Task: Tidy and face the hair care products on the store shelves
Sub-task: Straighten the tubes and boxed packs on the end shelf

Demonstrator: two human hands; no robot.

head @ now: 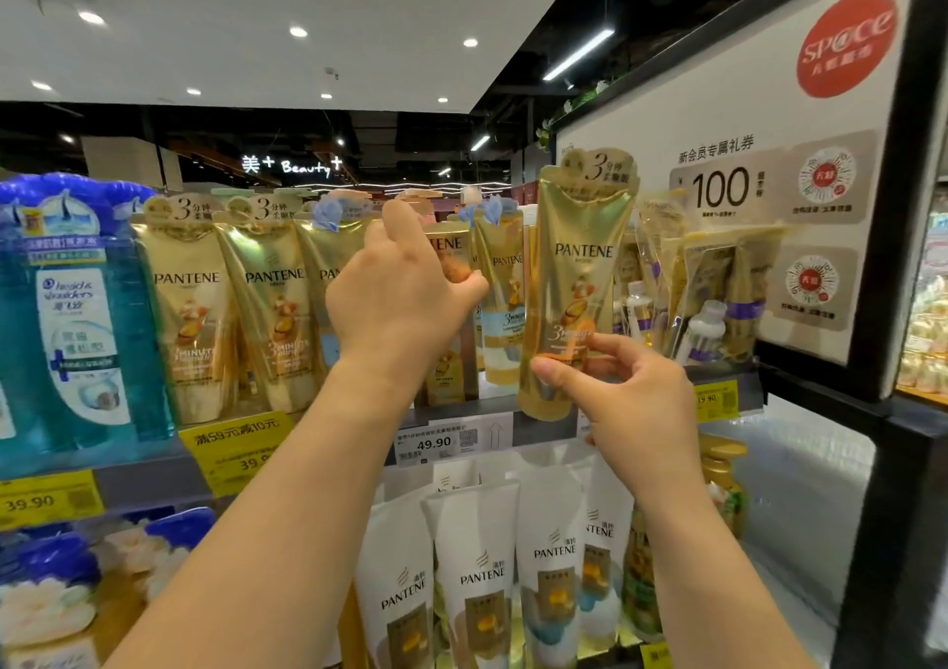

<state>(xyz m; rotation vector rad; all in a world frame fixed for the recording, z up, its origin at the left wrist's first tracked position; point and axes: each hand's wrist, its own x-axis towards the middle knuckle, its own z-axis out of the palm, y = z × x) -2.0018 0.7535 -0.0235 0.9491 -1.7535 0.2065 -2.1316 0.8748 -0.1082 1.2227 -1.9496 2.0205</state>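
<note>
Head view: right hand [633,391] grip pinches gold Pantene tube [577,278]; left hand [397,299] grip half-curled, holding nothing

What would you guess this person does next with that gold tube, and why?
Probably lower the gold tube into the row, label forward. The right hand pinches its bottom end and holds it above the shelf edge, label already facing out. The left hand reaches among the standing tubes, seemingly making room.
</note>
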